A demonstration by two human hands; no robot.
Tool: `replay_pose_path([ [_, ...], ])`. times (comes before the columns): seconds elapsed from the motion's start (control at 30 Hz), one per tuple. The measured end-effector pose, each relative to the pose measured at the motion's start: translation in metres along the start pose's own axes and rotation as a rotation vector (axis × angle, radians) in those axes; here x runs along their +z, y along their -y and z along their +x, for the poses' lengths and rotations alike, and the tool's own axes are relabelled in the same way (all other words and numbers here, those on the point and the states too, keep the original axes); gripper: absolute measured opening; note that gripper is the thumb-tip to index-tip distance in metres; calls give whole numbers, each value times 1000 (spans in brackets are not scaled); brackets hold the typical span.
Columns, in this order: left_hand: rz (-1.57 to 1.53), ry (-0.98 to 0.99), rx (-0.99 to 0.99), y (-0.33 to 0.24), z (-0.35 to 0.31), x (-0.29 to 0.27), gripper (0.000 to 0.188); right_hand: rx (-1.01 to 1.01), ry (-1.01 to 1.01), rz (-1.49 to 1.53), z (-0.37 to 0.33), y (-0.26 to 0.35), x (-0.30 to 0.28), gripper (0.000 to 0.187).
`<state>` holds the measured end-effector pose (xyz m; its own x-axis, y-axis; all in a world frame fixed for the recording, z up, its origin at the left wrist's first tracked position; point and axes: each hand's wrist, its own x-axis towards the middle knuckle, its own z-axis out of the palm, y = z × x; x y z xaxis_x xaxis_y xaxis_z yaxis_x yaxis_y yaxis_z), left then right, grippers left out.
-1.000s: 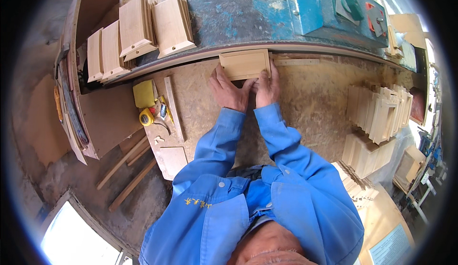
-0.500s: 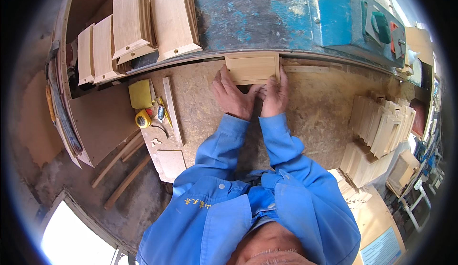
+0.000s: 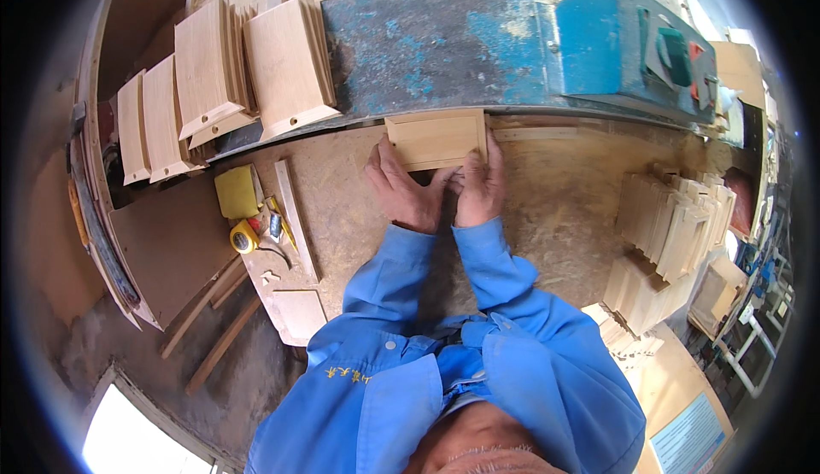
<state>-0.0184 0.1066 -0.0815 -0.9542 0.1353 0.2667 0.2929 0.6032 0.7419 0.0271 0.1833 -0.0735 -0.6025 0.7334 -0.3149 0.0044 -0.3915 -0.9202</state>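
Observation:
Between my two hands is a small rectangular wooden box of pale wood, with a thin rim around its flat panel. Its far edge lies against the front edge of the blue-and-black metal machine bed. My left hand grips its left near corner, fingers along the side. My right hand holds the right near corner, thumb on the near edge and fingers along the right side. Some fingertips of both hands are hidden under or behind the box.
Bevelled wooden panels stand stacked at the far left. A yellow tape measure, a yellow sponge-like block and a wood strip lie left on the board. A blue switch box stands far right, above stacked wooden frames.
The whole view has shifted slightly left and down. My hands keep the same grip on the wooden box, which stays at the machine bed's edge.

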Motion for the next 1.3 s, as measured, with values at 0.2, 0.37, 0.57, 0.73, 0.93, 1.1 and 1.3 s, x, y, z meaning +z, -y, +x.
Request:
replay_pose_path([
  [0.2,10,22,15,4,-1,-2,107,-26,-66,-207,8,-23,-11,49],
  [0.37,32,-32,64,-3,0,-9,101,-311,-133,-438,29,-41,-7,43],
  [0.57,-88,-13,117,10,-20,-29,79,113,95,197,3,-26,-13,55],
  [0.73,-764,22,-2,23,-35,-30,55,219,142,405,-30,-4,-22,69],
  [0.93,-1050,162,-164,29,-17,-65,29,242,306,411,-37,22,-30,66],
  [1.1,-985,217,-326,31,0,-92,34,336,422,313,-15,23,-41,51],
  [1.3,-1068,425,-592,29,26,-99,43,383,569,-40,18,18,-42,60],
])
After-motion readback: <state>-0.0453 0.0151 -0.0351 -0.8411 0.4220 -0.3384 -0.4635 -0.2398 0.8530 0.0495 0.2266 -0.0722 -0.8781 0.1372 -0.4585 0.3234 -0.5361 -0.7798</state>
